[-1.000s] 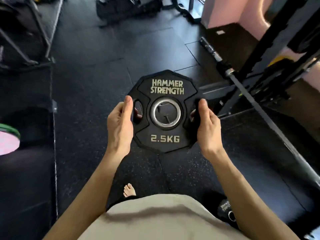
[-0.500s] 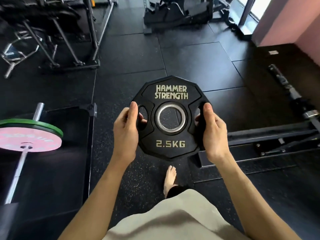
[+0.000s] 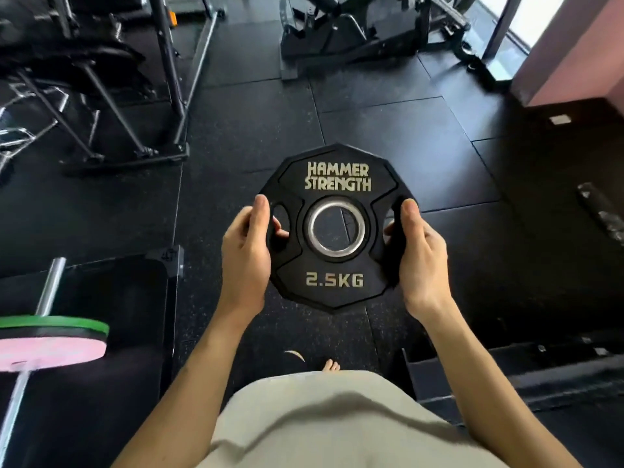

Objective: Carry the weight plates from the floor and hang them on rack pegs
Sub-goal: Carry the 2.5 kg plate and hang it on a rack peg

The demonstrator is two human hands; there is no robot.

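A person holds a black 2.5 kg Hammer Strength weight plate (image 3: 334, 228) in mid-air, printed face up toward the camera. Left hand (image 3: 244, 255) grips the plate's left edge, thumb on top, fingers curled through the grip slot; right hand (image 3: 422, 258) clamps the opp. edge likewise. Outboard of the left hand, lower down, a barbell (image 3: 50, 292) w/ pink and green plates lies on the black rubber floor (image 3: 388, 130). Beyond both hands stand black machine frames (image 3: 354, 32).
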